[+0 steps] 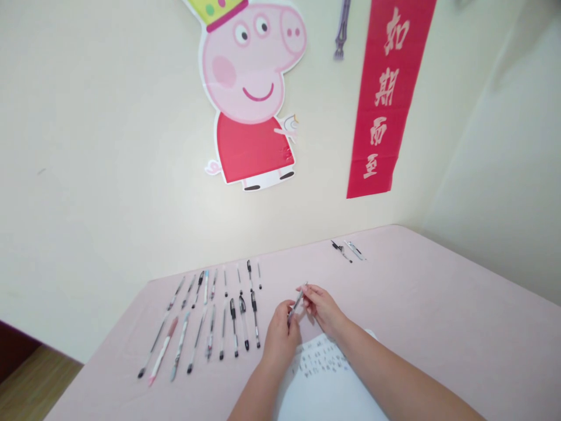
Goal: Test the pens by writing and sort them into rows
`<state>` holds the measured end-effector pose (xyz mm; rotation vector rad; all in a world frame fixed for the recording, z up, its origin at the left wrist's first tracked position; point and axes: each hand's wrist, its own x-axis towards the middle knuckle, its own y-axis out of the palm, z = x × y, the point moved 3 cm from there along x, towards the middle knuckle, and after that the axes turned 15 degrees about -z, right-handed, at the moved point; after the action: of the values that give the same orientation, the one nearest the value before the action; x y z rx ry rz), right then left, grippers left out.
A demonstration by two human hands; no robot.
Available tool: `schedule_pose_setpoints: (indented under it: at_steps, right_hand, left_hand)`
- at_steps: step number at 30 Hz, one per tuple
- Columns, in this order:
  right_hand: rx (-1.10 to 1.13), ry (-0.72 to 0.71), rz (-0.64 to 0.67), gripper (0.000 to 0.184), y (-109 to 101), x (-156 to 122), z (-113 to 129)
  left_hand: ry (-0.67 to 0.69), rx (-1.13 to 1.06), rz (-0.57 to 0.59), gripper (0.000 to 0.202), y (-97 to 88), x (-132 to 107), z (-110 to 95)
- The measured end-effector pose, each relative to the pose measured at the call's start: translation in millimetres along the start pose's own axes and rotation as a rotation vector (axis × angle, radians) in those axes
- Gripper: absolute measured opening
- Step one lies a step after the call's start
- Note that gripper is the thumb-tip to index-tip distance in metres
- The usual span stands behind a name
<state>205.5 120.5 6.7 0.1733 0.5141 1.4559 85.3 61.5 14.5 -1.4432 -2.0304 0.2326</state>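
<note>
A slim clear pen (297,303) slants between my two hands above the top of a sheet of paper. My left hand (283,330) is closed around its lower end. At the upper end, the fingertips of my right hand (321,305) pinch it. Below my hands lies the white paper (331,394), with rows of dark handwriting near its top; my forearms cover parts of its sides. What exactly my fingers press on at either end of the pen is too small to make out.
Two rows of pens and refills lie left of my hands, among them a pink-and-white pen (163,352) and a black-gripped pen (234,327). Several pen pieces (342,250) lie at the table's back edge. The pink-covered table (460,327) meets a wall with a pig cutout (254,146) and red banner (383,117).
</note>
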Motion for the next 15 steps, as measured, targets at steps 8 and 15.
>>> schedule_pose_setpoints:
  at_steps: [8, 15]
  right_hand:
    - [0.123, 0.046, 0.021, 0.032, 2.3, -2.8, 1.5]
    - [0.113, 0.05, -0.015, 0.028, 0.2, -1.0, 2.9]
  left_hand:
    - [-0.053, 0.078, -0.075, 0.02, -8.5, 5.8, -2.2]
    - [-0.045, 0.117, -0.068, 0.02, -11.1, 6.7, -3.6]
